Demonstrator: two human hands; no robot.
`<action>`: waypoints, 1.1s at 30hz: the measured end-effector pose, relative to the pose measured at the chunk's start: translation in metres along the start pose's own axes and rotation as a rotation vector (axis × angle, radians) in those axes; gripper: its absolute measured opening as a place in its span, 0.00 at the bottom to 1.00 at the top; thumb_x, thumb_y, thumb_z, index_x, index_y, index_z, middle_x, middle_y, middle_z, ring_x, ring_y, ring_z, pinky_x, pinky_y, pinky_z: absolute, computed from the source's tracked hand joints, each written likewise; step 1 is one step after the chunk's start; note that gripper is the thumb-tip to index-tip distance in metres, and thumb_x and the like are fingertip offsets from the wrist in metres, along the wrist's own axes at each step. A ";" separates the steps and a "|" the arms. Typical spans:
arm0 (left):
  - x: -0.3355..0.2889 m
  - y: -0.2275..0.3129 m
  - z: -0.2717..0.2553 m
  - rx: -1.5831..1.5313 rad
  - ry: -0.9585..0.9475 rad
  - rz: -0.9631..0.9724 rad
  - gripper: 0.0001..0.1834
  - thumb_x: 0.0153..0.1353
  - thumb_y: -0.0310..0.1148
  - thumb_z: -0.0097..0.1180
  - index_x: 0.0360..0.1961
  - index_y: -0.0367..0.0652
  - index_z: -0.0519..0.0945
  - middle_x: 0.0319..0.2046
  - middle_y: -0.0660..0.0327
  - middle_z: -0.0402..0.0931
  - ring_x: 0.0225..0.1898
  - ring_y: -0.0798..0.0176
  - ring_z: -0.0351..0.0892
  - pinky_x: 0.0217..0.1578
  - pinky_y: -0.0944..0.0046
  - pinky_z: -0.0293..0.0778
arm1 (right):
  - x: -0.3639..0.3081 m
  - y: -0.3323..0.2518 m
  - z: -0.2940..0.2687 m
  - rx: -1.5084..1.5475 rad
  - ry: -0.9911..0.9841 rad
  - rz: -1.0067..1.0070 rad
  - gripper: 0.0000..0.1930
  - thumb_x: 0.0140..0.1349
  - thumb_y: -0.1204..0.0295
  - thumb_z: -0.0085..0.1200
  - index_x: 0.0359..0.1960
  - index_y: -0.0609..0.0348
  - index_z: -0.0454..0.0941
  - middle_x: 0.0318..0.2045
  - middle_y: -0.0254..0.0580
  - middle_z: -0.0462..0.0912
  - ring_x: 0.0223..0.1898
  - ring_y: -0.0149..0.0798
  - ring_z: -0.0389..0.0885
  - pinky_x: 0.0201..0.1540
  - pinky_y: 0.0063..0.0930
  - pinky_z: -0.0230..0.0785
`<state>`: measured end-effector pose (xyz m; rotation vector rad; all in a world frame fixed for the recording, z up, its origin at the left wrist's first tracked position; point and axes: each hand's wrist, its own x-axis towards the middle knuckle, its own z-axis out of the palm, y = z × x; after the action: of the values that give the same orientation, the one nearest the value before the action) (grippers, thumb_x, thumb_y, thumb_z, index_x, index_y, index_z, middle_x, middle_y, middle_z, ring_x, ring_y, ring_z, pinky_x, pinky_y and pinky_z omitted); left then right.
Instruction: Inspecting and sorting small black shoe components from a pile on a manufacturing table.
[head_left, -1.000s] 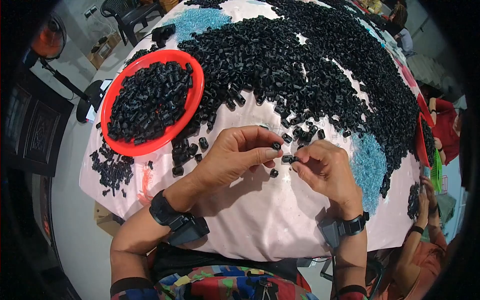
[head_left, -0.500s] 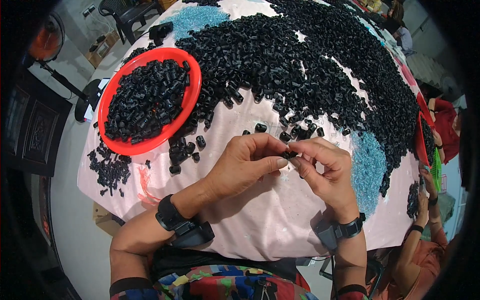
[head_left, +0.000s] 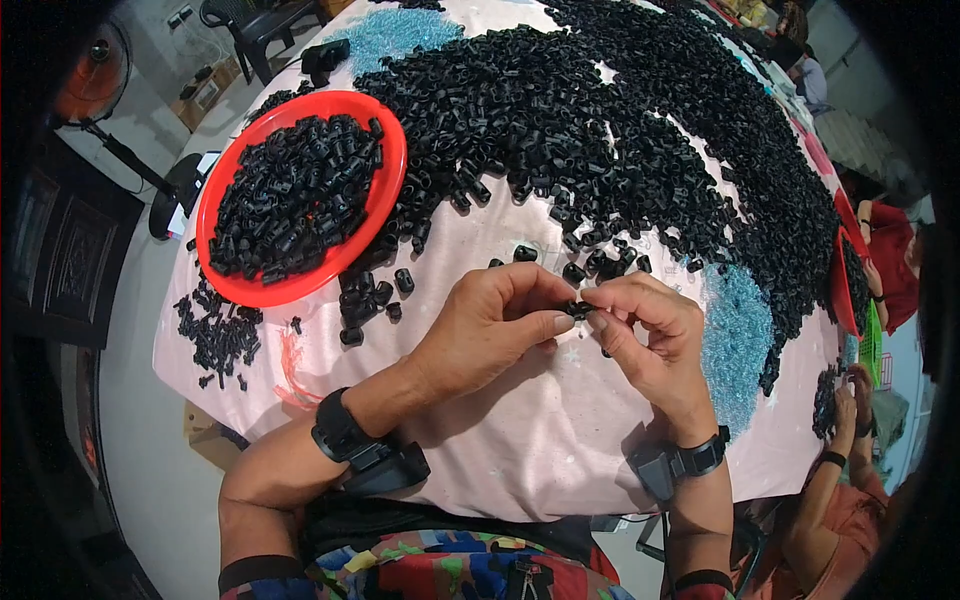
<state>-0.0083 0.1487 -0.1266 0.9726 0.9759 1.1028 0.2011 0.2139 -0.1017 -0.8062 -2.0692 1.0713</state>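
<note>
A small black plastic part (head_left: 577, 310) is pinched between my two hands, above the near part of the pink cloth. My left hand (head_left: 490, 318) grips it between thumb and forefinger from the left. From the right, the thumb and fingertips of my right hand (head_left: 648, 325) close on the same part. My fingertips hide most of it, so its exact shape cannot be made out. Just beyond my fingers lie several loose short black hollow sleeves (head_left: 600, 263). Another black sleeve (head_left: 525, 253) rests past my left knuckles.
A red plastic basin (head_left: 398, 190) heaped with black sleeves stands at the left. Small black pegs (head_left: 222, 335) and orange string (head_left: 290, 370) lie nearer me. A great pile of black parts (head_left: 600, 120) spreads beyond. Clear bluish pieces (head_left: 738, 345) lie right. Co-workers' hands (head_left: 845, 415) show at far right.
Both hands stay nearly in place, with the right fingertips shifting slightly on the black part. The whole view has moved very slightly.
</note>
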 end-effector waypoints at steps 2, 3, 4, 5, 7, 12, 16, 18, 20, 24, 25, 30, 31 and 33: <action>0.000 0.001 0.000 0.024 0.005 -0.001 0.11 0.69 0.27 0.61 0.52 0.39 0.81 0.37 0.67 0.84 0.34 0.77 0.82 0.31 0.78 0.74 | 0.001 0.000 0.000 -0.040 -0.021 -0.069 0.10 0.60 0.79 0.64 0.44 0.60 0.88 0.35 0.39 0.87 0.29 0.26 0.78 0.31 0.19 0.69; 0.000 0.001 0.000 0.018 0.009 -0.008 0.11 0.69 0.26 0.61 0.50 0.37 0.81 0.38 0.65 0.84 0.36 0.76 0.82 0.36 0.75 0.77 | 0.001 0.000 0.000 -0.033 -0.025 -0.073 0.10 0.60 0.79 0.64 0.44 0.60 0.88 0.35 0.39 0.87 0.29 0.26 0.78 0.31 0.19 0.69; -0.001 0.001 0.000 0.012 0.013 -0.016 0.10 0.68 0.25 0.61 0.49 0.36 0.81 0.39 0.64 0.84 0.38 0.75 0.82 0.40 0.71 0.80 | 0.001 -0.001 0.000 -0.037 -0.024 -0.066 0.10 0.60 0.80 0.64 0.44 0.60 0.88 0.35 0.39 0.87 0.29 0.26 0.78 0.31 0.20 0.70; -0.001 0.001 0.001 0.012 0.012 -0.016 0.10 0.68 0.25 0.61 0.49 0.36 0.81 0.39 0.64 0.84 0.38 0.75 0.82 0.40 0.71 0.80 | 0.001 -0.001 0.000 -0.044 -0.022 -0.060 0.10 0.60 0.80 0.64 0.44 0.60 0.88 0.35 0.39 0.88 0.30 0.27 0.79 0.32 0.20 0.70; 0.000 0.001 0.001 -0.008 0.011 0.005 0.10 0.68 0.25 0.61 0.49 0.36 0.81 0.39 0.64 0.84 0.38 0.74 0.82 0.41 0.71 0.80 | 0.000 0.000 0.001 -0.020 -0.019 -0.051 0.10 0.60 0.80 0.63 0.44 0.60 0.88 0.35 0.39 0.88 0.30 0.27 0.79 0.32 0.20 0.71; 0.000 -0.001 0.001 0.055 0.029 0.013 0.10 0.67 0.25 0.62 0.48 0.35 0.82 0.37 0.65 0.84 0.38 0.74 0.82 0.40 0.72 0.79 | 0.000 0.002 0.001 -0.001 -0.027 -0.050 0.11 0.60 0.82 0.62 0.43 0.61 0.88 0.34 0.39 0.87 0.31 0.27 0.80 0.32 0.20 0.72; -0.001 -0.001 -0.001 0.220 0.022 0.050 0.11 0.68 0.26 0.62 0.50 0.34 0.82 0.39 0.65 0.84 0.38 0.78 0.80 0.40 0.74 0.77 | -0.001 -0.001 0.000 -0.026 -0.018 -0.035 0.11 0.59 0.83 0.61 0.43 0.62 0.88 0.33 0.39 0.87 0.30 0.27 0.80 0.32 0.21 0.73; -0.001 0.000 -0.001 0.259 0.022 0.070 0.11 0.67 0.25 0.63 0.49 0.34 0.82 0.39 0.66 0.84 0.39 0.78 0.80 0.40 0.74 0.77 | 0.000 -0.003 0.000 -0.043 -0.016 -0.051 0.12 0.58 0.84 0.62 0.43 0.62 0.88 0.33 0.39 0.87 0.30 0.28 0.81 0.32 0.22 0.73; -0.001 0.001 0.001 0.302 0.026 0.104 0.10 0.67 0.25 0.63 0.48 0.34 0.82 0.38 0.66 0.84 0.39 0.78 0.80 0.40 0.74 0.77 | 0.000 -0.004 -0.001 -0.097 -0.031 -0.110 0.13 0.55 0.85 0.62 0.43 0.61 0.88 0.31 0.40 0.87 0.29 0.31 0.81 0.32 0.24 0.73; -0.005 0.005 0.004 0.396 0.046 0.163 0.08 0.66 0.23 0.61 0.45 0.34 0.83 0.36 0.65 0.85 0.37 0.77 0.81 0.39 0.74 0.77 | 0.001 -0.005 -0.002 -0.108 -0.046 -0.162 0.14 0.54 0.85 0.61 0.42 0.61 0.88 0.30 0.41 0.86 0.29 0.34 0.81 0.31 0.25 0.73; -0.005 0.007 0.006 0.450 0.059 0.208 0.07 0.66 0.22 0.61 0.44 0.34 0.84 0.35 0.64 0.85 0.37 0.77 0.81 0.39 0.73 0.77 | 0.001 -0.004 -0.002 -0.105 -0.047 -0.164 0.14 0.54 0.85 0.62 0.42 0.60 0.88 0.30 0.41 0.86 0.29 0.35 0.81 0.31 0.26 0.73; -0.006 0.008 0.008 0.513 0.080 0.223 0.08 0.66 0.22 0.61 0.45 0.34 0.84 0.35 0.63 0.85 0.37 0.76 0.82 0.39 0.73 0.78 | 0.000 0.000 0.000 -0.175 -0.034 -0.193 0.13 0.55 0.85 0.62 0.42 0.60 0.88 0.30 0.41 0.87 0.28 0.33 0.81 0.31 0.25 0.73; -0.004 0.007 0.007 0.480 0.084 0.207 0.09 0.66 0.22 0.61 0.46 0.34 0.84 0.36 0.63 0.85 0.37 0.75 0.82 0.39 0.73 0.78 | -0.001 0.001 0.000 -0.107 -0.012 -0.128 0.12 0.56 0.84 0.63 0.41 0.61 0.88 0.30 0.40 0.87 0.28 0.31 0.81 0.31 0.24 0.73; -0.001 0.005 0.006 0.344 0.067 0.163 0.09 0.67 0.23 0.61 0.47 0.34 0.84 0.37 0.64 0.85 0.37 0.76 0.82 0.39 0.73 0.78 | -0.002 0.002 0.000 -0.040 0.009 -0.065 0.11 0.56 0.84 0.63 0.41 0.61 0.88 0.30 0.40 0.87 0.28 0.29 0.81 0.32 0.23 0.73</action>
<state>-0.0038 0.1477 -0.1200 1.3188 1.1818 1.1289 0.2024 0.2136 -0.1044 -0.7562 -2.1010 0.9923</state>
